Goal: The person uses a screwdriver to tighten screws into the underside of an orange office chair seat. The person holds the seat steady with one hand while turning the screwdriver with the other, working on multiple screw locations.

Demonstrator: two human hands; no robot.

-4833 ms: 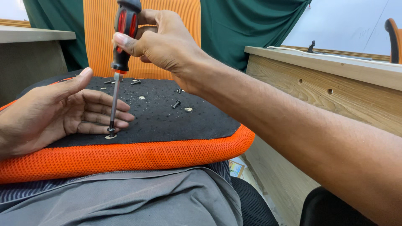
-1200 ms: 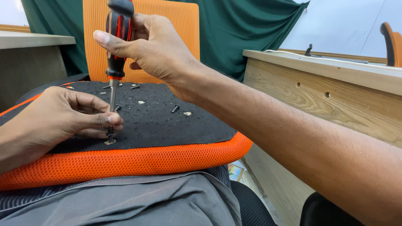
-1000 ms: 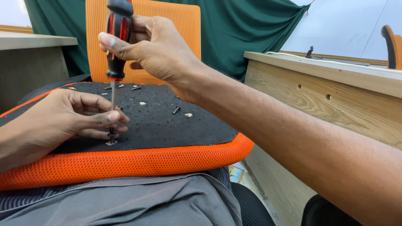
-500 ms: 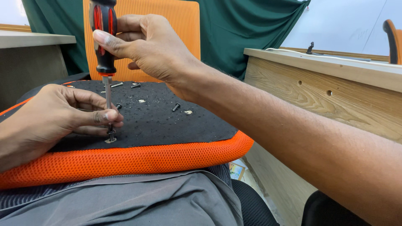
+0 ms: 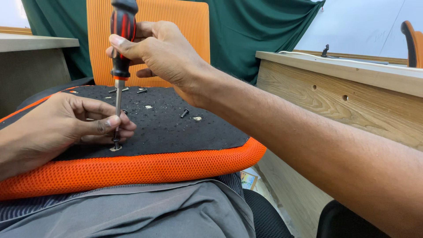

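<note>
While right hand (image 5: pixel 163 53) clenches ribbed red-black screwdriver (image 5: pixel 121 39), left hand (image 5: pixel 66 125) pinches its steel shaft, orange mesh cushion (image 5: pixel 132 169).

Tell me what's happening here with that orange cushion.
A person has an orange seat cushion lying upside down across their lap, black underside up. The right hand grips a red-and-black screwdriver held upright, with its tip on a screw near the cushion's front edge. The left hand rests on the black panel, fingertips pinching the shaft just above the screw to steady it. A few loose screws and pale crumbs lie scattered farther back on the panel.
</note>
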